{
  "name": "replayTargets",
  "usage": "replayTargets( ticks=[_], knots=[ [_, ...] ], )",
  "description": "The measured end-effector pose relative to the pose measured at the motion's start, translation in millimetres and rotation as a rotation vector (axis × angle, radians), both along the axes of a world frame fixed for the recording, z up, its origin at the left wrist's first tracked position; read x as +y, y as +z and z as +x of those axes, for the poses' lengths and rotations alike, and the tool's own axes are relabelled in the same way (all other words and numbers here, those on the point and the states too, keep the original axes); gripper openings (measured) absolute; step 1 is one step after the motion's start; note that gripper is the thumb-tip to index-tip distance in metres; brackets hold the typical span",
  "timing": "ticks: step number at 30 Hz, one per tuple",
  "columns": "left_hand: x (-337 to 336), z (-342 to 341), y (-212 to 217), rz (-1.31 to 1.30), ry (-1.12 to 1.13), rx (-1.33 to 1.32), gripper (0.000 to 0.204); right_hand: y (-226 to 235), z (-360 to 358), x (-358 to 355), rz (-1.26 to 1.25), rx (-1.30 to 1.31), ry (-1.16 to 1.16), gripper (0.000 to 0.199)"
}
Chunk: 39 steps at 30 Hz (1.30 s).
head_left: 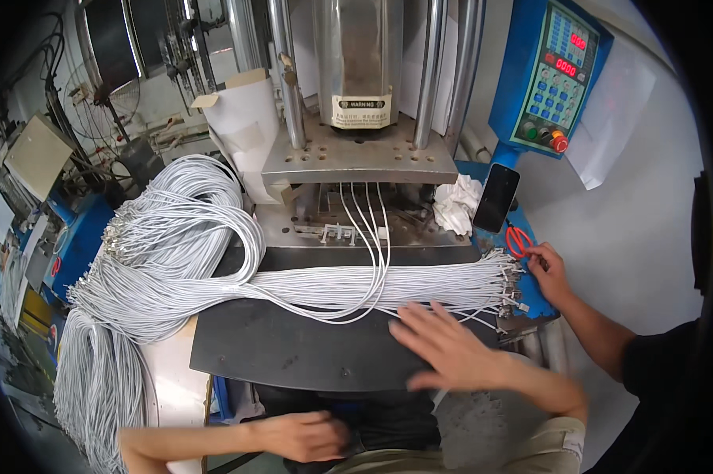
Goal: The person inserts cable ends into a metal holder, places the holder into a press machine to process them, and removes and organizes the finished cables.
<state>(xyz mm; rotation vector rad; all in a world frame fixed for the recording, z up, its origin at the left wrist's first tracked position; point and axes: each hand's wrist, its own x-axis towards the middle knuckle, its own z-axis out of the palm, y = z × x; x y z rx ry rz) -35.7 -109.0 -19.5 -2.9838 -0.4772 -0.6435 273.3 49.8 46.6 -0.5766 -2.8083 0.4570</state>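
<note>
Reaching across a dark tabletop (293,347) in front of a vertical moulding press (360,95), with the right hand (451,347) hovering flat, fingers (412,316) spread apart and clamped on nothing, just beside the plug ends of a thick bundle of white cables (356,286). Resting low by the lap, the left hand (305,436), fingers loosely curled, holding nothing that can be made out. Lying across the tabletop from a heaped coil at the left to the right edge, the cable bundle, with three strands looping up into the mould (356,229) under the press. Working at the far right, a co-worker's hand (548,268) beside red scissors (518,239), below a propped phone (496,197) and a blue control panel (554,75). Judging by the pose, picking the next cable ends for loading; calling next for closing the fingers on a few strands near the connectors and steering them into the mould without snagging the loop.
</note>
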Motion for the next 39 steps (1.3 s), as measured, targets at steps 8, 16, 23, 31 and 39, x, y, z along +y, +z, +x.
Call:
replayTargets(
  ticks=[8, 16, 23, 31, 39],
  knots=[
    [-5.8, -58.8, -65.5, -1.701, 1.161, -1.011, 0.055, -30.4, 26.3, -14.0, 0.277, -0.289, -0.166, 0.099],
    [-5.9, -52.1, -58.1, -1.869, 1.21, -1.065, 0.061, -40.6, 27.8, -13.2, 0.286, -0.269, -0.17, 0.102],
    [-7.7, -52.2, -52.8, -1.916, 1.26, -1.073, 0.062, -36.2, 24.5, -19.0, 0.201, -0.225, -0.186, 0.092],
    [-13.9, -49.7, -45.1, -1.922, 1.152, -1.053, 0.061, -21.5, 25.6, -27.9, 0.188, -0.291, -0.195, 0.087],
    [-2.1, 19.1, 4.8, -1.986, 0.56, -0.325, 0.041, 39.4, -13.7, 17.1, -0.833, 0.547, -0.247, 0.081]
  ],
)
